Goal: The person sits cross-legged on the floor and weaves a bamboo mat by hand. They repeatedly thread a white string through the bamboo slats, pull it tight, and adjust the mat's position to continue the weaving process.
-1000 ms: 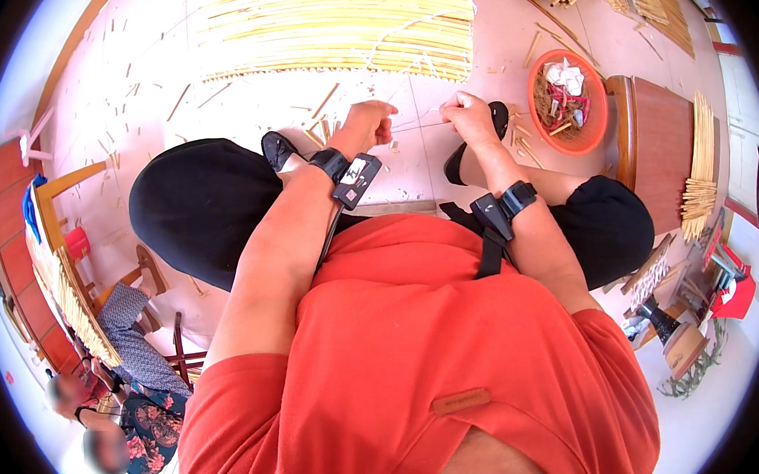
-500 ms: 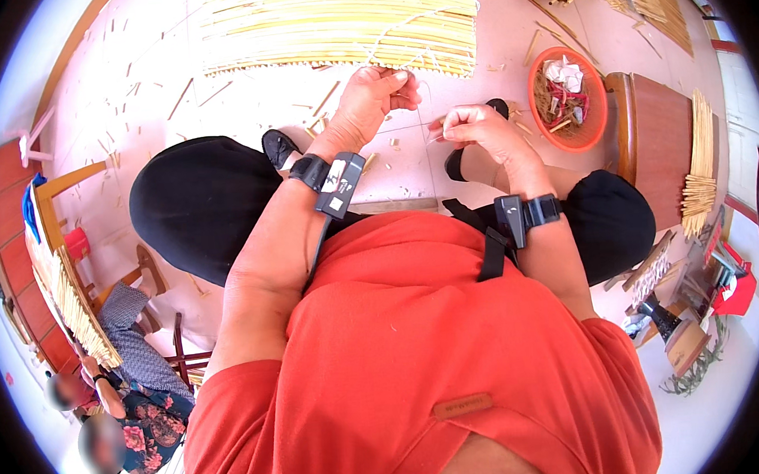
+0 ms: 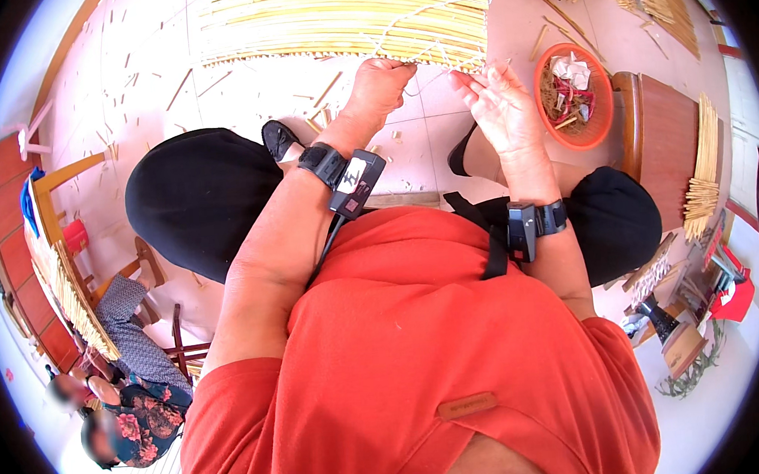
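Note:
A mat of pale yellow stalks (image 3: 342, 20) lies in front of me, bound with white cord (image 3: 423, 11) along its near edge and in a curved line near its right end. My left hand (image 3: 380, 89) is closed on the near edge of the mat, knuckles toward me. A short bit of thin thread hangs by its fingertips. Close to the mat's near right corner is my right hand (image 3: 508, 110), palm turned up. Its thumb and forefinger look pinched together while the other fingers reach toward the edge; what they hold is too small to make out.
An orange basket (image 3: 587, 132) of scraps stands right of my right hand, beside a brown wooden piece of furniture (image 3: 671, 149). Cut stalk bits litter the pink tiled floor (image 3: 153, 99). More stalks (image 3: 700, 164) lie at the right. Another person (image 3: 153, 412) sits at the lower left.
My right hand has moved up and right to the mat's edge and turned palm up. My left hand has shifted slightly and its fingers have closed more around the edge.

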The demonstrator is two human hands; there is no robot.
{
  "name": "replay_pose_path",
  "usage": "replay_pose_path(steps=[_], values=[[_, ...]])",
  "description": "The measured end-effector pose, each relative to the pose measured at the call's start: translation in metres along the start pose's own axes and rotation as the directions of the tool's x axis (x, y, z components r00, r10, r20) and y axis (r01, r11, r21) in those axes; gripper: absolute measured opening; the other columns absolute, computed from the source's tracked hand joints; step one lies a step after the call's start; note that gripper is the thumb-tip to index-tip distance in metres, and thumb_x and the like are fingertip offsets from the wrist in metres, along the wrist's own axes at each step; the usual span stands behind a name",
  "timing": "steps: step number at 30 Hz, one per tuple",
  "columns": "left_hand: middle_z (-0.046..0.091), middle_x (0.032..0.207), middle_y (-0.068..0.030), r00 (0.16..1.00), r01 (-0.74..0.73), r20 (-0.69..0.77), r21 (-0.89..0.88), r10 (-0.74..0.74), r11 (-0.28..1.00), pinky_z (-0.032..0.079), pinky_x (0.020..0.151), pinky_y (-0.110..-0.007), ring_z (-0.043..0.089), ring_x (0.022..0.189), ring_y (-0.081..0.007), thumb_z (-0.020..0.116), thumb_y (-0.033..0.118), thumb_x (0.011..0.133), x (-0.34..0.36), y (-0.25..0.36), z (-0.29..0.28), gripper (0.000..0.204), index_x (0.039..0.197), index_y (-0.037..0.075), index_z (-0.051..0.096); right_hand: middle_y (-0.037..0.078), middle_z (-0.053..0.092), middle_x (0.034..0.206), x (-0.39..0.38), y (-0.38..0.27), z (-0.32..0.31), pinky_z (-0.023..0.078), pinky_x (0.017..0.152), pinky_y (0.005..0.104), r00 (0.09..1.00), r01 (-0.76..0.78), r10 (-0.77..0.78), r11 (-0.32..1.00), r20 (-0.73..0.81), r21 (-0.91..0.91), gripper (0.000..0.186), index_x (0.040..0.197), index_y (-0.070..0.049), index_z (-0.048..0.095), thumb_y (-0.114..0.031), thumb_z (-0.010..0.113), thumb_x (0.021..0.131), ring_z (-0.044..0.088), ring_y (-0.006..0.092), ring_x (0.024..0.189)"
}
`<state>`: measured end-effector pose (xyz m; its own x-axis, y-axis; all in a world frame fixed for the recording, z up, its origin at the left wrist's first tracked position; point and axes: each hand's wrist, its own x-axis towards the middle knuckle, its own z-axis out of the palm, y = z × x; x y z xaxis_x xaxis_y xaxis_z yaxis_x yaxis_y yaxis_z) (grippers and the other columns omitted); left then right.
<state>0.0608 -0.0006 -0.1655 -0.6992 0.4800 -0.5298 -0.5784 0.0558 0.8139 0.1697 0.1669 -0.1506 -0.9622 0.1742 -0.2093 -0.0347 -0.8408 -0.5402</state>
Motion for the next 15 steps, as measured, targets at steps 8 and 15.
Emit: replay_pose_path(steps=[8, 15], values=[[0.036, 0.054, 0.0076, 0.992, -0.03, -0.122, 0.086, 0.04, 0.996, 0.02, 0.039, -0.023, 0.025, 0.042, -0.0041, 0.055, 0.006, 0.087, -0.002, 0.006, 0.016, 0.011, 0.087, 0.003, 0.065, 0.016, 0.064, 0.111, 0.002, -0.002, 0.005, 0.04, 0.103, 0.0466, 1.0, 0.007, -0.007, 1.0, -0.004, -0.009, 0.008, 0.09, -0.006, 0.063, -0.014, 0.064, 0.088, 0.056, 0.032, 0.111], [0.052, 0.053, -0.0023, 0.983, -0.059, -0.161, 0.191, 0.091, 0.98, 0.036, 0.039, -0.028, 0.04, 0.038, -0.0117, 0.056, 0.013, 0.083, 0.006, -0.002, 0.013, 0.017, 0.082, 0.007, 0.071, 0.016, 0.064, 0.11, 0.005, -0.003, 0.001, 0.04, 0.103, 0.0474, 1.0, 0.015, -0.015, 1.0, -0.002, -0.011, 0.007, 0.089, -0.006, 0.064, -0.013, 0.063, 0.088, 0.055, 0.0318, 0.11]])
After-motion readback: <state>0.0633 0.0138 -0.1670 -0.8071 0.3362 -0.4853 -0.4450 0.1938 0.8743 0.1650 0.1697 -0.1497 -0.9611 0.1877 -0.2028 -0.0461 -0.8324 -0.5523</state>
